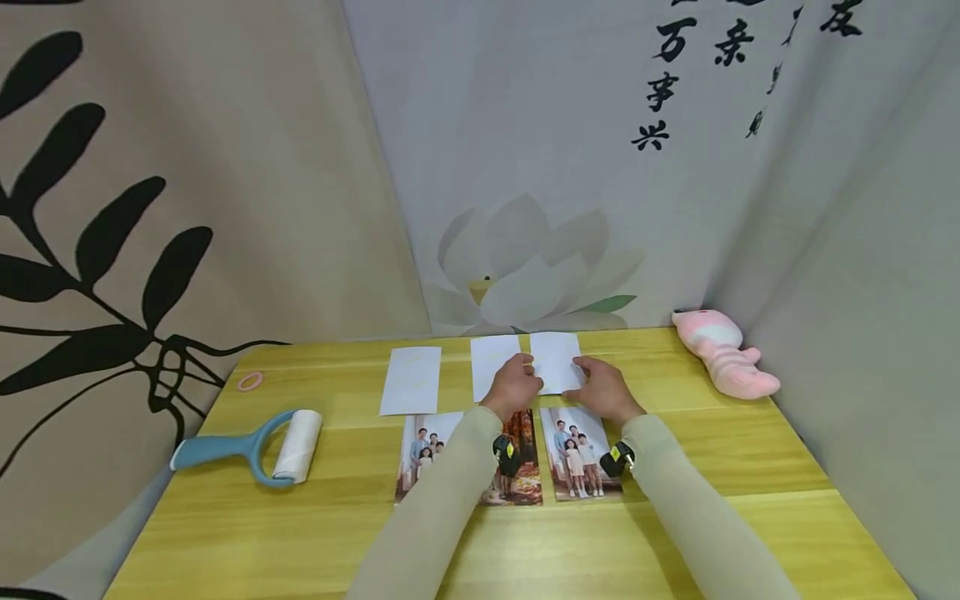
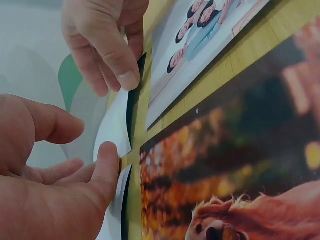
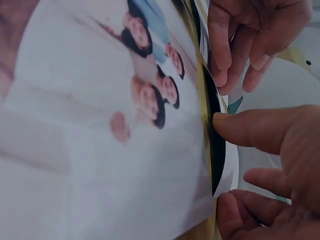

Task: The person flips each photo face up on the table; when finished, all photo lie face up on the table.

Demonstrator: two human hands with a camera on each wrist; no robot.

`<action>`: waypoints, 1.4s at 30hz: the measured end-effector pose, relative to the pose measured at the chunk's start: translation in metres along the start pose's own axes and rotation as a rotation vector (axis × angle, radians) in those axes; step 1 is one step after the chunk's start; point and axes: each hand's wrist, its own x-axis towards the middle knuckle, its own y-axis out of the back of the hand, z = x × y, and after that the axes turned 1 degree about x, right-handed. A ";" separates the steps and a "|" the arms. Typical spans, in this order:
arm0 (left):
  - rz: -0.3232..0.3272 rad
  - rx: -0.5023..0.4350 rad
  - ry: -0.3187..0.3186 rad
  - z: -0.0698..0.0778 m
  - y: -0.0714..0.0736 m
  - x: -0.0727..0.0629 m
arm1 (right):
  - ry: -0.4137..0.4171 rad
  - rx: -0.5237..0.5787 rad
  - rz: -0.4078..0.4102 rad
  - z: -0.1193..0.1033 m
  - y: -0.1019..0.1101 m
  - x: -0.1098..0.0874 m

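Observation:
Three white cards stand in a row near the table's back edge: a left card [image 1: 411, 381], a middle card [image 1: 491, 360] and a right card [image 1: 553, 354]. My left hand [image 1: 513, 387] is between the middle and right cards, its fingers loosely bent at the right card's left edge. On the other side, my right hand [image 1: 606, 390] touches that card's near right corner with thumb and fingers. A dark strip [image 3: 216, 150] shows along the card's near edge. Nearer me lie a family photo [image 1: 577, 458] and an autumn photo with a dog [image 2: 215, 165].
Another family photo [image 1: 420, 446] lies partly behind the left sleeve. On the left of the table are a blue-handled lint roller [image 1: 303, 442] and a small pink ring [image 1: 250, 382]. A pink plush toy [image 1: 723, 358] lies at the back right corner, by the curtain [image 1: 847, 292].

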 end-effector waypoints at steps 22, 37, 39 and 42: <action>0.104 -0.212 0.066 -0.006 -0.012 0.004 | -0.034 0.037 -0.053 0.005 0.010 -0.002; 0.083 -0.395 0.087 -0.003 -0.022 0.007 | -0.004 0.075 -0.062 0.001 0.012 -0.006; 0.081 -0.414 0.086 -0.003 -0.024 0.007 | 0.002 0.080 -0.061 0.001 0.013 -0.007; 0.082 -0.431 0.087 -0.003 -0.026 0.008 | 0.008 0.090 -0.064 0.001 0.014 -0.008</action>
